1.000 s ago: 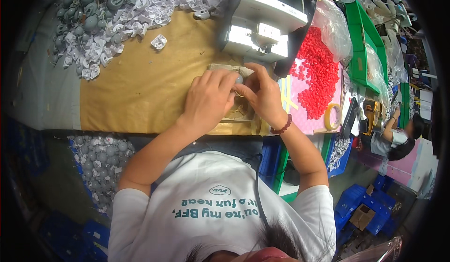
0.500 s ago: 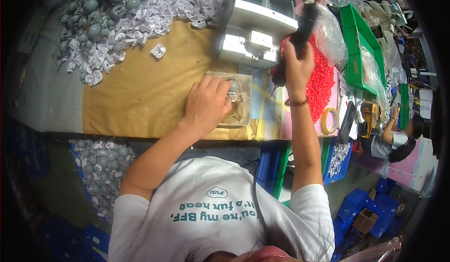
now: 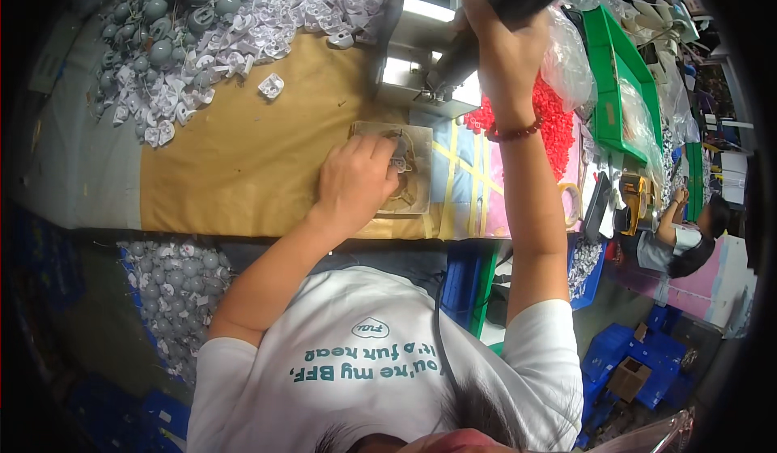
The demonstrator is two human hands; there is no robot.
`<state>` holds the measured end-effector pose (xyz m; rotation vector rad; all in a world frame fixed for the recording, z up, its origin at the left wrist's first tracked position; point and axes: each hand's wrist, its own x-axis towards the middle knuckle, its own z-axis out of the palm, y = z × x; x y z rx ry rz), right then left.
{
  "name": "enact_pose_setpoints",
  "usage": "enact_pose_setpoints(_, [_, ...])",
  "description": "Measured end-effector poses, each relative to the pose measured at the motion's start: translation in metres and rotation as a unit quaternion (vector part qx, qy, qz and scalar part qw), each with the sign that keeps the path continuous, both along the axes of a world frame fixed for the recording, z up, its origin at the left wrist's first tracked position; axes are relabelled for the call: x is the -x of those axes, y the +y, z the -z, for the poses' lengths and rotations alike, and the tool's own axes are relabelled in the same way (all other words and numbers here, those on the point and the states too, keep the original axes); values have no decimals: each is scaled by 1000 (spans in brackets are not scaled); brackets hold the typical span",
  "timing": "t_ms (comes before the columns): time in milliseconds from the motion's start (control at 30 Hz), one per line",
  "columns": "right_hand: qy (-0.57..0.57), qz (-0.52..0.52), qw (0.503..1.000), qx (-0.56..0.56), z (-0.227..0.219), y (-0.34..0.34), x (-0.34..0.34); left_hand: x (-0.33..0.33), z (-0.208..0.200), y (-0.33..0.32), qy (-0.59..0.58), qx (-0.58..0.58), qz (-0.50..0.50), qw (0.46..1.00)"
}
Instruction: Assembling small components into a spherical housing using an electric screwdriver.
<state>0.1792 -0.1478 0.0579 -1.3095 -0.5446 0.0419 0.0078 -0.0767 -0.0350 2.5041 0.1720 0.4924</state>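
My left hand (image 3: 356,179) lies over a pale square block (image 3: 418,204) with a hollowed middle, near the table's front edge. Its fingers are curled onto a small part with a grey ball and white piece (image 3: 400,164) seated in that hollow; the fingers hide some of it. My right hand (image 3: 511,68) is wrapped round a black electric screwdriver (image 3: 463,58), raised in front of a light-grey box-shaped screw feeder (image 3: 429,9). The screwdriver's tip points down-left at the feeder's front; whether it touches is hard to tell.
White plastic pieces (image 3: 275,32) and grey balls (image 3: 162,8) are heaped at the far left; one white piece (image 3: 271,87) lies apart. Red pieces (image 3: 558,133) sit right of the feeder, near a green crate (image 3: 603,80) and tape roll (image 3: 571,202). A co-worker (image 3: 684,242) sits far right.
My right hand has brought the screwdriver from beside the feeder over to its front, turning it so the tip points at the feeder. My left hand stays on the part in the block.
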Motion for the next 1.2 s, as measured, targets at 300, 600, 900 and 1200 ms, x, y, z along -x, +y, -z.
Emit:
enact_pose_setpoints(300, [10, -104, 994, 13, 1, -15, 36, 1, 4, 2, -18, 1, -14, 1000])
enact_pose_setpoints(600, [-25, -123, 992, -17, 18, -22, 58, 0, 4, 2, -28, 17, -9, 999])
enact_pose_setpoints(900, [-140, -175, 970, 95, 41, -38, 63, 1, 9, 6, -39, 34, 8, 999])
enact_pose_setpoints(1200, [-140, -186, 968, 96, 49, -42, 64, -1, 8, 7, -39, 58, 14, 997])
